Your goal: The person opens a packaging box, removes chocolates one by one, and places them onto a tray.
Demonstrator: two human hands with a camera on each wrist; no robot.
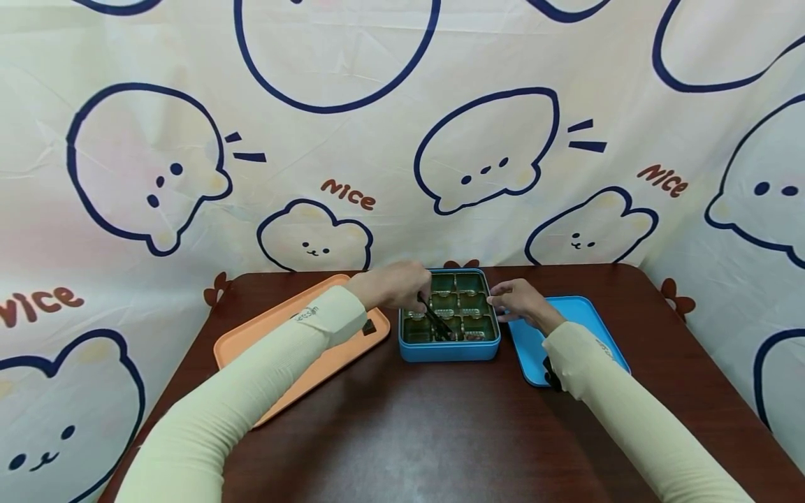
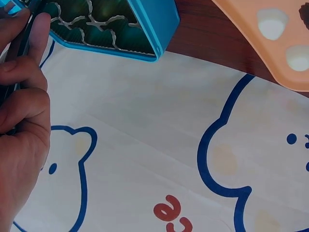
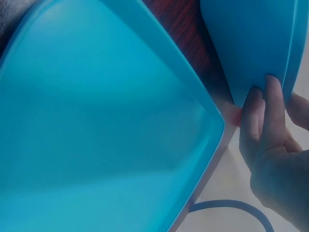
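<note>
A blue box (image 1: 449, 351) stands at the back of the table, with a clear insert (image 1: 444, 302) of several compartments in it. My left hand (image 1: 393, 285) is over its left side and holds black tongs (image 1: 437, 321) that slant down into the front compartments. Whether the tips pinch anything cannot be told. Fingers of my right hand (image 1: 518, 302) lie along the box's right wall, with the thumb at the rim; the right wrist view shows the same hold on the box (image 3: 256, 43).
An orange tray (image 1: 277, 335) lies left of the box, partly under my left sleeve. White pieces (image 2: 273, 23) and a dark brown piece (image 2: 305, 14) sit on it. A blue lid (image 1: 581, 318) lies to the right, under my right forearm. A printed cloth (image 1: 390, 154) hangs behind the table.
</note>
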